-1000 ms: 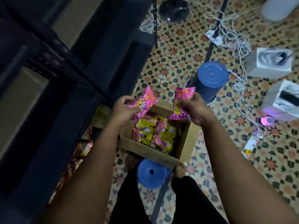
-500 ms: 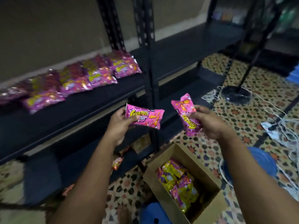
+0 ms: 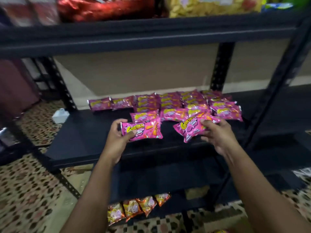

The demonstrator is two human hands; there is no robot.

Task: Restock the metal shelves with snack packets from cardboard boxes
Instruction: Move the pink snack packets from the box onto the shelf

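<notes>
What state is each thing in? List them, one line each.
Left hand: grips a pink packet, held over the middle shelf.
Right hand: grips a second pink packet, tilted.
Pink packets on the shelf: lying flat in rows, overlapping.
Middle shelf: partly stocked, its left part bare.
Orange packets: on the bottom shelf, leaning in a row.
Top shelf: stocked with big bags.

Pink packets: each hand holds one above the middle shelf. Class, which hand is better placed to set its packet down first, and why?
Probably the left hand. Its pink packet sits level over bare shelf, while the right hand holds a tilted packet against the stocked packets.
</notes>
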